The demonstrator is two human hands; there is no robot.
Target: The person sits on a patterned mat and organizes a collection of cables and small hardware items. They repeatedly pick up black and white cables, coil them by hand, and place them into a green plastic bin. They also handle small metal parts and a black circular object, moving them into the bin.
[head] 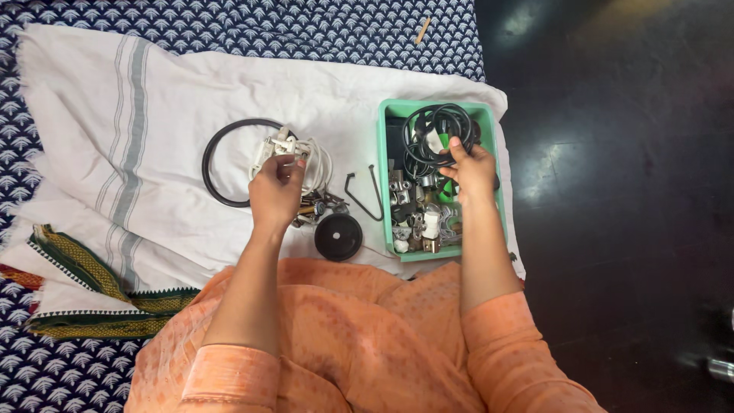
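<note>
White cloth on dark floor; hands gripping white plug, black cable.

Bare white cloth lies open left of the black ring; green tray crammed.

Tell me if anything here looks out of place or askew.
A small wooden stick lies alone on the patterned blue cloth, far from the tray and parts. The white cloth is rumpled at its left edge.

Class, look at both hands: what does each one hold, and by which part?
The left hand pinches a white plug by its lower end. The right hand grips a coiled black cable at the coil's lower loops, over the green tray.
</note>
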